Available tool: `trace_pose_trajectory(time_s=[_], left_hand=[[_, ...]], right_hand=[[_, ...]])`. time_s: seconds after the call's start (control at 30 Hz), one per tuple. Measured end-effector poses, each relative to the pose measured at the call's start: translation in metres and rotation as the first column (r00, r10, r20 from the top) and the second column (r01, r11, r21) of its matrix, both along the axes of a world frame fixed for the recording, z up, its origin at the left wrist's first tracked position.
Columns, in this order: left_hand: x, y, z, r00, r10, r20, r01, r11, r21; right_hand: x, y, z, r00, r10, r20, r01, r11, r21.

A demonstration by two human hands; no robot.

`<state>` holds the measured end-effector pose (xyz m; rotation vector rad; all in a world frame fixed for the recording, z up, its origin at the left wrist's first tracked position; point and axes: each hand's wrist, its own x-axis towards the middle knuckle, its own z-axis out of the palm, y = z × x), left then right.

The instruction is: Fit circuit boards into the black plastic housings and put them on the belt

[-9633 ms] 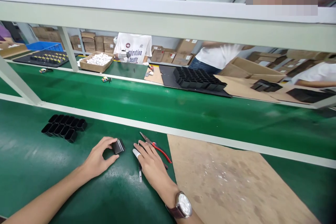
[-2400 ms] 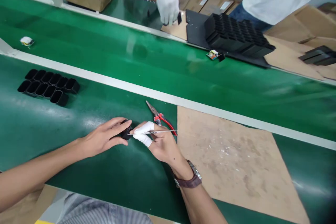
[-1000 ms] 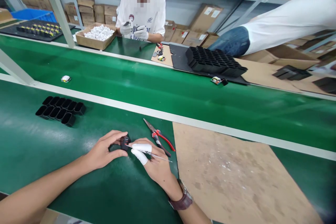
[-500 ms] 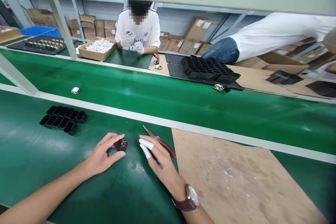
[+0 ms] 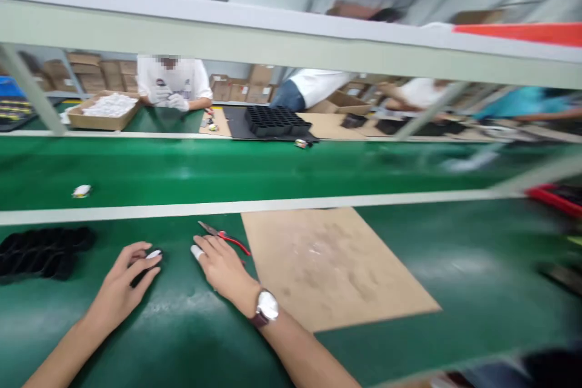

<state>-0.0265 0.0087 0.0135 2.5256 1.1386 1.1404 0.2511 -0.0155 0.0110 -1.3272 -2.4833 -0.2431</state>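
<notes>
Between the fingers and thumb of my left hand (image 5: 125, 282) is a small black housing (image 5: 156, 253) with a white spot on its end, close above the green bench. My right hand (image 5: 222, 264), with white finger covers and a watch (image 5: 267, 307) at the wrist, rests palm down beside the red-handled pliers (image 5: 234, 241). Its fingertips are partly hidden, so whether it holds anything cannot be made out. Several black housings (image 5: 45, 251), blurred, stand in rows at the left.
A brown board (image 5: 331, 260) lies right of the pliers. Beyond the white rail (image 5: 182, 210), a green belt (image 5: 182, 163) carries a small white part (image 5: 82, 191). Across it sits a gloved person (image 5: 173, 85) near a black tray (image 5: 275, 121). A red bin (image 5: 557, 199) is far right.
The view has swung right and up, shifting bench items left. My right hand has turned palm down nearer the pliers; the thin dark tool seen in it earlier no longer shows.
</notes>
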Motion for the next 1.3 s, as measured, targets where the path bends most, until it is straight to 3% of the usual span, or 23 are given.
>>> trace_pose_trajectory(time_s=[0.2, 0.37, 0.6, 0.73, 0.83, 0.93, 1.0, 1.1, 1.3], left_hand=[[-0.009, 0.013, -0.003, 0.997, -0.027, -0.079, 0.027, 1.0, -0.003], [-0.002, 0.014, 0.005, 0.998, -0.011, -0.063, 0.013, 1.0, 0.028], [0.015, 0.014, 0.012, 0.999, -0.017, -0.047, 0.018, 0.999, 0.028], [0.02, 0.012, 0.006, 0.998, 0.019, 0.06, -0.01, 0.989, -0.148], [0.024, 0.012, 0.0, 0.92, 0.187, 0.343, -0.014, 0.893, -0.45], [0.026, 0.012, 0.0, 0.726, 0.379, 0.574, 0.153, 0.725, -0.672], [0.026, 0.011, 0.002, 0.631, 0.438, 0.641, 0.279, 0.643, -0.713], [0.028, 0.009, 0.005, 0.554, 0.469, 0.688, 0.408, 0.568, -0.715], [0.028, 0.006, 0.007, 0.518, 0.475, 0.711, 0.487, 0.52, -0.702]], right_hand=[[-0.005, -0.001, 0.001, 0.998, 0.01, 0.058, -0.014, 0.998, 0.069], [-0.009, -0.006, 0.003, 0.996, 0.043, 0.08, -0.049, 0.996, 0.075], [-0.008, -0.004, 0.001, 0.979, -0.204, 0.017, 0.204, 0.979, -0.008], [-0.01, -0.007, 0.002, 0.968, -0.25, -0.001, 0.249, 0.967, -0.051], [-0.014, -0.013, 0.005, 0.985, -0.169, -0.027, 0.166, 0.984, -0.07], [-0.019, -0.017, 0.009, 0.993, -0.045, -0.107, 0.039, 0.998, -0.053], [-0.021, -0.019, 0.01, 0.984, 0.029, -0.177, -0.032, 0.999, -0.015], [-0.022, -0.019, 0.008, 0.965, 0.1, -0.244, -0.088, 0.994, 0.058], [-0.022, -0.018, 0.002, 0.93, 0.152, -0.333, -0.095, 0.979, 0.181]])
